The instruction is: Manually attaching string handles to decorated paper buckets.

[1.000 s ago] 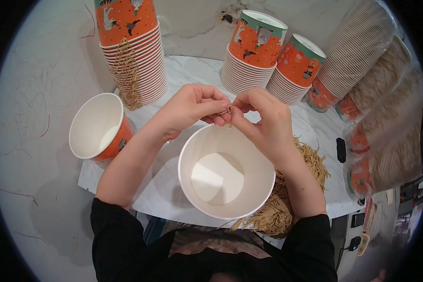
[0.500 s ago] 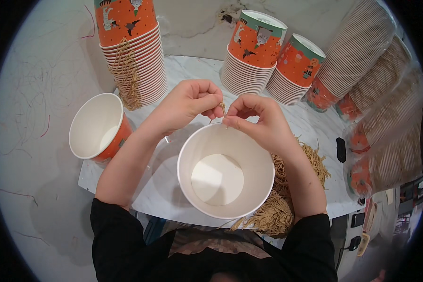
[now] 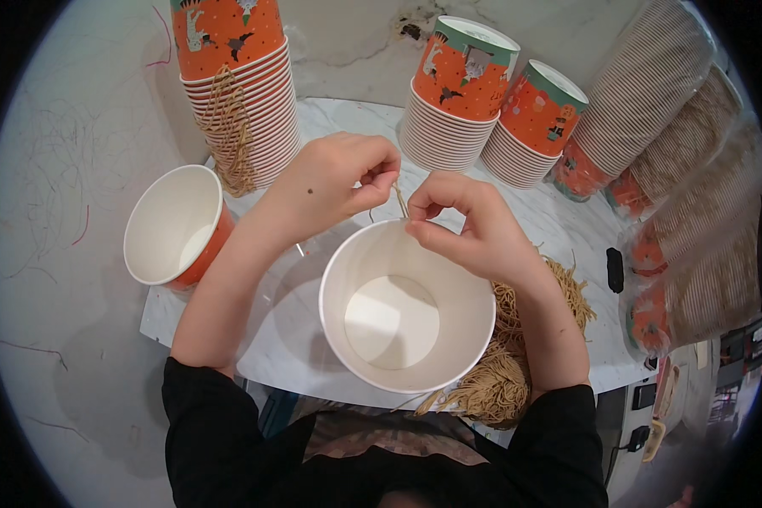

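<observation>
A large paper bucket (image 3: 461,313), white inside, stands upright before me with its mouth up. Beyond its far rim, my left hand (image 3: 338,179) is closed in a pinch on a thin tan cord (image 3: 400,201). The cord runs down toward the rim, where my right hand (image 3: 465,222) pinches its other part between thumb and forefinger. My fingers partly cover the cord, and where it meets the bucket's outside is hidden. Beneath my right forearm lies a bundle of loose tan cords (image 3: 493,388).
An orange-printed paper bucket (image 3: 207,254) leans left of my left forearm. Behind stand a tall bucket stack (image 3: 266,118) draped with cords and two shorter stacks (image 3: 448,131) (image 3: 516,161). Plastic-wrapped stacks (image 3: 643,85) line the right, near a small black object (image 3: 615,270).
My left hand has turned over, its back now facing up, and shifted slightly away from the right hand. More cord shows between the two hands. The bucket has hardly moved.
</observation>
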Motion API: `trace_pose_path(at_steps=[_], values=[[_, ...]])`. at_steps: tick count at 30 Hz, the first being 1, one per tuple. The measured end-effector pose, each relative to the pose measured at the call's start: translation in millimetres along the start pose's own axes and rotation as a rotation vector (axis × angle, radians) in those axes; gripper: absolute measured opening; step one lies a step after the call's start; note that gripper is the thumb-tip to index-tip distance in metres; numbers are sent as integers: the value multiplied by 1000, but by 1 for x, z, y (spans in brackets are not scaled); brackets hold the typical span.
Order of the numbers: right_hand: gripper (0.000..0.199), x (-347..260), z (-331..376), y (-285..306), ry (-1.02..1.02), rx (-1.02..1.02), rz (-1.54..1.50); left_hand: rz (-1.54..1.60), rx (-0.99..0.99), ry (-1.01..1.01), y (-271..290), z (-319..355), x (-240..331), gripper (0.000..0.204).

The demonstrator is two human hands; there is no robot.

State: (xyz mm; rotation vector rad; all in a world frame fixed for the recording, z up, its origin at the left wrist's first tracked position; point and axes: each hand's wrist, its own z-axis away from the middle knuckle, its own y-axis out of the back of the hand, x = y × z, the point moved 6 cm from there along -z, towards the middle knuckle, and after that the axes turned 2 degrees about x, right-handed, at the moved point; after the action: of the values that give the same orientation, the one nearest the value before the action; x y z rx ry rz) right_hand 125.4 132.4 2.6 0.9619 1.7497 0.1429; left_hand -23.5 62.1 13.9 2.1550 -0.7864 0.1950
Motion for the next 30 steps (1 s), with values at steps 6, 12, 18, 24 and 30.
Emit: trace_pose_path(at_steps=[6, 12, 18, 24, 30], values=[[11, -5, -1, 0, 74, -43, 38, -147, 87, -183, -5, 0, 6, 16], [11, -6, -2, 0, 111, -67, 63, -96, 76, -116, -8, 0, 4, 13], [15, 17, -2, 4, -163, 80, -18, 185, 4, 98, -8, 0, -8, 8], [16, 32, -5, 5, -204, 281, -224, 86, 68, -84, -10, -4, 3, 8], [17, 36, -6, -2, -234, 253, -378, 110, 171, -94, -10, -2, 11, 10]])
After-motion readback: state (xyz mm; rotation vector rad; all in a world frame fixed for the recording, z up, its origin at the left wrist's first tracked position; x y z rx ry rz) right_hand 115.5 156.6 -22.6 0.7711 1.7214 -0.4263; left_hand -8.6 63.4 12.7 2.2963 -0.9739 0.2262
